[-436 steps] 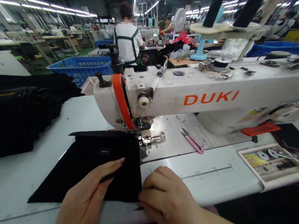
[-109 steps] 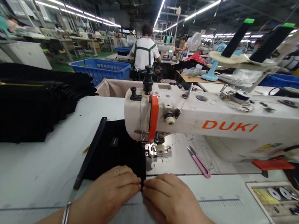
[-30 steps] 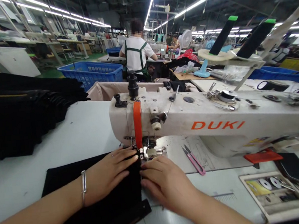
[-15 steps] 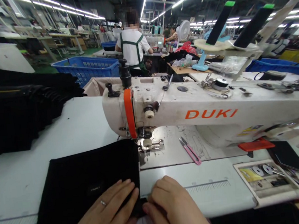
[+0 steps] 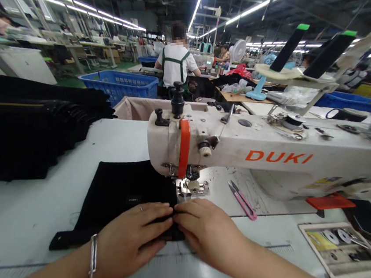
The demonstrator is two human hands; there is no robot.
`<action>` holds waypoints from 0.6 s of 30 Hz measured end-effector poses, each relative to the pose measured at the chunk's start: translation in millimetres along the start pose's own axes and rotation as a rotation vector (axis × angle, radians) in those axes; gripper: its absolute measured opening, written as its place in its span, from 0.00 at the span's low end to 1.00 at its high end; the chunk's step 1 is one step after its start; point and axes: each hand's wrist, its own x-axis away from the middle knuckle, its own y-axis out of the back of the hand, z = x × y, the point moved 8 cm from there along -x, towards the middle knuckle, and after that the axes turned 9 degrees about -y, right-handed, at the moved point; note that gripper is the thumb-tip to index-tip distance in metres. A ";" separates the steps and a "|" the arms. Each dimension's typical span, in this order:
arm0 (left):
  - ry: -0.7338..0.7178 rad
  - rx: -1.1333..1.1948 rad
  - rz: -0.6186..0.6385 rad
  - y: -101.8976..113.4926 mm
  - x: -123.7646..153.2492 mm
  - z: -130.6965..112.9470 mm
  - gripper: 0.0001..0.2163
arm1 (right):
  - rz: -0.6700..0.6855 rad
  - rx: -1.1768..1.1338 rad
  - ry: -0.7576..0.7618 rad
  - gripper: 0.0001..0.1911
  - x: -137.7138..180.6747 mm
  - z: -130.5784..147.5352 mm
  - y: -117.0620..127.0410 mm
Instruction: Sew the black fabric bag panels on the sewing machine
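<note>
A black fabric piece (image 5: 118,197) with a small label lies on the white table, its right edge under the presser foot (image 5: 192,188) of the white DUKI sewing machine (image 5: 273,152). My left hand (image 5: 133,239) lies flat on the near edge of the fabric, fingers stretched out and pressing it down. My right hand (image 5: 206,229) rests beside it, fingers pressed on the fabric's near right corner, just in front of the presser foot.
Pink thread snips (image 5: 243,199) lie on the machine bed to the right. A tray of bobbins (image 5: 345,244) sits at the front right. A tall stack of black fabric (image 5: 21,125) fills the left. Behind stand a blue basket (image 5: 122,83) and a person in a white shirt (image 5: 177,64).
The fabric has moved further back under the presser foot. Both hands have followed it forward, from the table's near edge to just before the foot.
</note>
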 end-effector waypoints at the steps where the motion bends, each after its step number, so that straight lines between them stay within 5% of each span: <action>1: 0.006 0.017 -0.014 0.7 -1.8 4.6 0.15 | -0.002 -0.002 -0.004 0.10 -3.1 -2.4 0.7; 6: 0.017 0.063 -0.081 4.4 -11.1 25.0 0.13 | 0.005 0.021 -0.022 0.12 -15.5 -13.0 0.3; 18: -0.035 0.026 -0.021 3.4 -31.8 56.8 0.12 | -0.085 0.128 -0.215 0.10 -26.5 -37.0 -9.2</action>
